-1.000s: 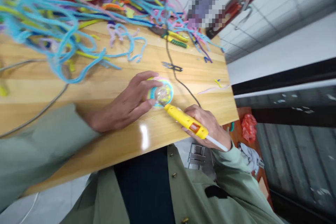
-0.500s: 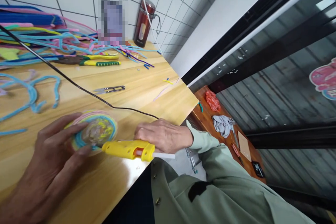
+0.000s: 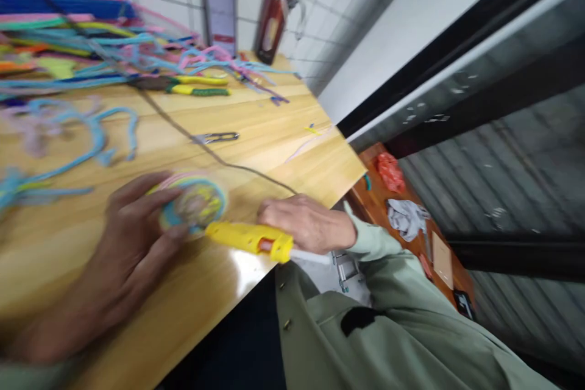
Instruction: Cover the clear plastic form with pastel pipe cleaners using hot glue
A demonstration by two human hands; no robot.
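My left hand rests on the wooden table with thumb and fingers pinched round a small round coil of coloured pipe cleaners. My right hand grips a yellow glue gun, whose nozzle touches the coil's near edge. A white glue stick pokes out of the gun's back end. A black cord runs from the gun across the table. The picture is smeared by motion.
Heaps of coloured pipe cleaners fill the far left of the table. Yellow-handled pliers and small snips lie beyond the coil. A phone and a red flask stand against the tiled wall. The table edge drops off at right.
The view has swung and shifted a little; both hands, the coil and the glue gun keep the same hold and the same place on the table.
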